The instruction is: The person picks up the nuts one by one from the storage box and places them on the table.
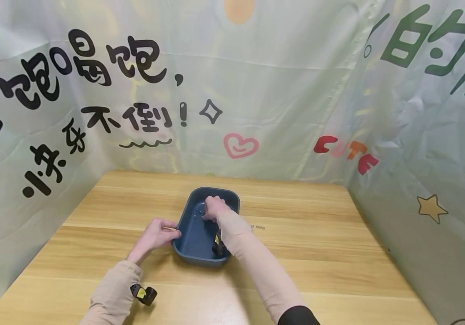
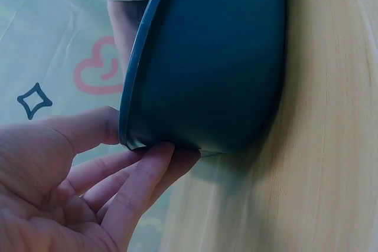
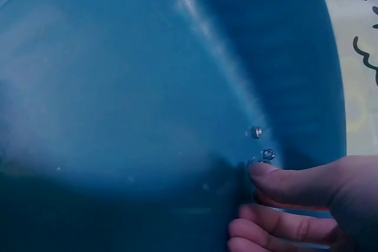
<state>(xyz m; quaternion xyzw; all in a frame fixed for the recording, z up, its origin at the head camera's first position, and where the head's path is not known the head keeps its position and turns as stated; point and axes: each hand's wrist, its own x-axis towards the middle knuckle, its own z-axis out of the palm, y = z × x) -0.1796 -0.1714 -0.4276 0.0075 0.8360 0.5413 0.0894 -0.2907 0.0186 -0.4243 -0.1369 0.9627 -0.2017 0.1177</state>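
A dark blue rectangular plastic basin point(image 1: 193, 241) stands on the wooden table. My left hand point(image 1: 157, 233) holds its left side, thumb at the rim and fingers against the outer wall, as the left wrist view shows. Inside the basin, toward its far end, my right hand point(image 1: 216, 210) reaches down with bent fingers. In the right wrist view, its thumb and fingertips close on a small shiny metal nut at the basin's floor, partly hidden by the thumb. Two more small metal nuts point(image 3: 256, 132) lie just beyond the thumb.
Several small metal pieces point(image 1: 260, 227) lie on the table point(image 1: 318, 253) right of the basin, partly behind the right forearm. Printed fabric point(image 1: 281, 90) hangs around the table's back and sides. A black wrist camera point(image 1: 144, 294) sits on the left sleeve.
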